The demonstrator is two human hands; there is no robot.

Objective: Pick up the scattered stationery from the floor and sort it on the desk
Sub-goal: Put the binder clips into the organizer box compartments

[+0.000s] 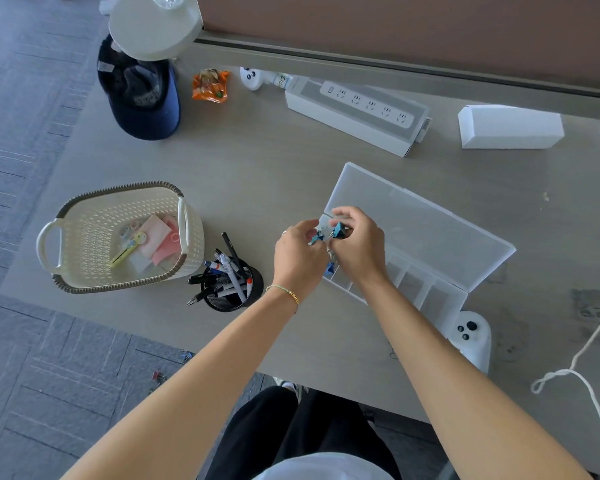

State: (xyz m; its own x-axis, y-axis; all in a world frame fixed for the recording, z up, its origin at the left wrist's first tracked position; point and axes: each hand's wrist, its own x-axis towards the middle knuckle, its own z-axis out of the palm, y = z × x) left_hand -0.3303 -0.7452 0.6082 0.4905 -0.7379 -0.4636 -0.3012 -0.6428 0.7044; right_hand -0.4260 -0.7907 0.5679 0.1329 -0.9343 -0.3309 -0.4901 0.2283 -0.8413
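On the carpet (66,393) at near left lie a few small binder clips (186,355), off the desk (257,174). Above the near-left end of the open clear compartment box (430,296), the left hand (300,258) and right hand (359,242) each pinch blue binder clips (336,232), seemingly several. Farther left stand the pen cup (231,285) and cream basket (118,237) of notes.

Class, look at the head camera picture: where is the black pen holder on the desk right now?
The black pen holder stands near the desk's front edge, left of centre, just right of the cream basket and below-left of the left hand.
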